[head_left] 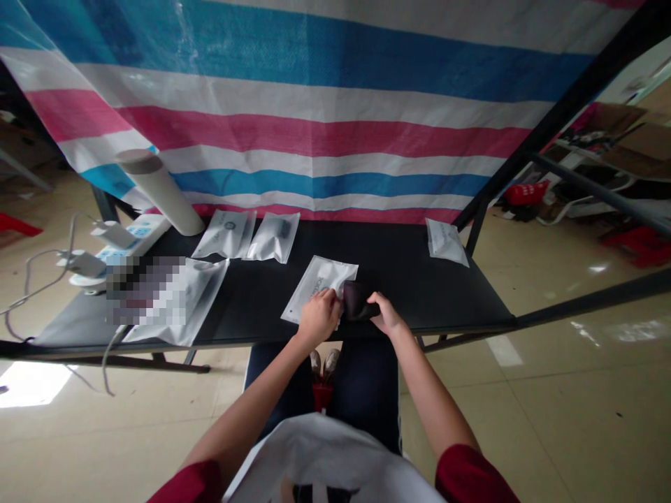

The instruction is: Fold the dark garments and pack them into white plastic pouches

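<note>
Near the front edge of the black table, my two hands meet around a small dark, soft-looking item point(356, 299), perhaps cloth; its exact kind is unclear. My right hand point(386, 311) pinches its right side between thumb and fingers. On its left side, my left hand point(319, 316) has its fingers curled closed at the item's edge. A flat white printed plastic pouch point(307, 286) lies under and beside my left hand, partly covered by it.
At the back stand two filled white pouches point(225, 234) point(273, 237), with another pouch point(446, 242) at the right. To the left are a larger pouch point(181, 318), a power strip point(139, 237) with plugged-in chargers and cables, and a pale cylinder point(162, 192). A striped sheet point(314, 140) hangs behind.
</note>
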`<state>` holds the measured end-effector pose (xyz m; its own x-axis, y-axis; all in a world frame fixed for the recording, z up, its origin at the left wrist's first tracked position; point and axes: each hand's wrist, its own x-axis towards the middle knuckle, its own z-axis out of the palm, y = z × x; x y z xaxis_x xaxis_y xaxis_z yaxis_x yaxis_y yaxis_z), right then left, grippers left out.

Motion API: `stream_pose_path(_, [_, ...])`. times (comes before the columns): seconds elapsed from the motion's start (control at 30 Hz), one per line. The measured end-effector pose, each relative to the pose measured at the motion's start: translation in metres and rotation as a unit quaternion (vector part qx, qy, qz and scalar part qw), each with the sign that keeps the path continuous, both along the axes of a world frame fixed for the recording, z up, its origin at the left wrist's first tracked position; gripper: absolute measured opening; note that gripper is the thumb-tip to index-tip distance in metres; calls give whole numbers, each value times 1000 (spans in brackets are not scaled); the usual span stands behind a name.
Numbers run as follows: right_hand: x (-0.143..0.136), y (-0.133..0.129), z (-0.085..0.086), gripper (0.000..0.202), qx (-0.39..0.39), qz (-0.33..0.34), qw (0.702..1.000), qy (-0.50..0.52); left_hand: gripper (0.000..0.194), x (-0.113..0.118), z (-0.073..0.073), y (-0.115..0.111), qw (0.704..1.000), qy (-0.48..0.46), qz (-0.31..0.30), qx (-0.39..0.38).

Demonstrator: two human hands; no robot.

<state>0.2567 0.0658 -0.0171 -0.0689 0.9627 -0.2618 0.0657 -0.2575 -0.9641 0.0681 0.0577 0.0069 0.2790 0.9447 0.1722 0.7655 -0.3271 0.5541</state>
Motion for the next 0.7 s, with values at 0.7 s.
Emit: stream_pose_path(0.7, [-21,30,2,42,22,8,995,-96,25,-5,13,-2,987,-79,-130,43])
